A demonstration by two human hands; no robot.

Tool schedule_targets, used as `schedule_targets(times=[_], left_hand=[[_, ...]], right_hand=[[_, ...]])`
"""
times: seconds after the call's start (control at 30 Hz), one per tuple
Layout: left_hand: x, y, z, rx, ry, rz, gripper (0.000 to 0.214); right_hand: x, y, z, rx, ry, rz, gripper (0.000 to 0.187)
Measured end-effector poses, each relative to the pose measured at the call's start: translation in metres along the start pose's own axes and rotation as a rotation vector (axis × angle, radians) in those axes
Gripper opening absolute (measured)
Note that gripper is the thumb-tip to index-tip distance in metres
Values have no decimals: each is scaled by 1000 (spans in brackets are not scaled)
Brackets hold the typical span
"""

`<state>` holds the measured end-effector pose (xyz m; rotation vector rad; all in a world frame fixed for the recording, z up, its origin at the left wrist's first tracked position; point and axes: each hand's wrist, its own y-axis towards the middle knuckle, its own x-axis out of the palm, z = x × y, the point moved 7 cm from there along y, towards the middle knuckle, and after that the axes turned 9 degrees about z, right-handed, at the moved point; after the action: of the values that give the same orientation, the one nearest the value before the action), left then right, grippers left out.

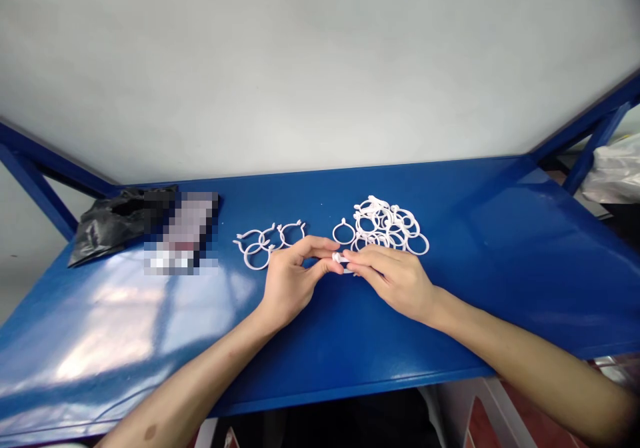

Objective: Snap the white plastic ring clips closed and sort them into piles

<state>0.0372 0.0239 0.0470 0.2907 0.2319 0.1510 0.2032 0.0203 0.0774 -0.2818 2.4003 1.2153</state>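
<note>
My left hand (293, 278) and my right hand (393, 276) meet at the middle of the blue table (320, 328). Both pinch one small white plastic ring clip (341, 259) between their fingertips. Just behind my right hand lies a pile of several white ring clips (387, 225). A smaller group of three white ring clips (267, 243) lies behind my left hand, apart from the pile.
A crumpled black plastic bag (113, 221) lies at the table's left, next to a blurred-out patch (183, 233). Blue frame struts (595, 145) rise at both rear corners. A white wall stands behind. A clear bag (617, 168) sits off the right edge.
</note>
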Motion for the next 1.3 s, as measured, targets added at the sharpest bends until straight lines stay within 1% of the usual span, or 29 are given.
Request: schedule_targets(times=[0.13, 0.23, 0.37, 0.47, 0.5, 0.63, 0.7, 0.77, 0.83, 0.9, 1.0, 1.07, 1.1, 1.2, 1.27, 1.3], left_hand=[[-1, -6, 23, 302, 154, 51, 9], [4, -11, 35, 466, 236, 32, 14], [6, -7, 32, 533, 343, -33, 17], [0, 3, 26, 597, 500, -64, 24], [-4, 9, 22, 600, 588, -55, 25], [-22, 31, 1, 481, 1004, -3, 27], [-26, 36, -11, 418, 1128, -20, 26], [-28, 38, -20, 371, 1196, -45, 23], [-29, 38, -25, 360, 1221, -53, 20], [-29, 38, -22, 388, 1204, -24, 18], [-28, 33, -5, 472, 1099, 87, 14], [-25, 27, 10, 519, 1006, 150, 14], [-22, 23, 16, 534, 962, 161, 13], [-10, 10, 30, 561, 853, 155, 14], [-2, 2, 36, 579, 810, 132, 16], [1, -1, 37, 579, 789, 117, 16]], right_hand=[[-2, 0, -10, -87, 0, -17, 17], [0, -1, -12, -122, -19, -61, 16], [5, 0, -6, -142, -97, -69, 15], [3, 4, 5, -148, -241, -49, 15], [0, 6, 12, -131, -307, -41, 15], [-20, 13, 41, -28, -571, -7, 17], [-28, 15, 48, -38, -658, 1, 18], [-32, 17, 51, -59, -704, 11, 19], [-34, 19, 49, -62, -720, 35, 20], [-35, 22, 43, -68, -708, 73, 20], [-32, 22, 31, -77, -597, 100, 18], [-25, 19, 22, -79, -466, 76, 17], [-20, 17, 18, -75, -400, 54, 18], [-7, 8, 11, -13, -241, -12, 26], [-1, 4, 11, 47, -178, -32, 30], [1, 2, 13, 70, -158, -35, 29]])
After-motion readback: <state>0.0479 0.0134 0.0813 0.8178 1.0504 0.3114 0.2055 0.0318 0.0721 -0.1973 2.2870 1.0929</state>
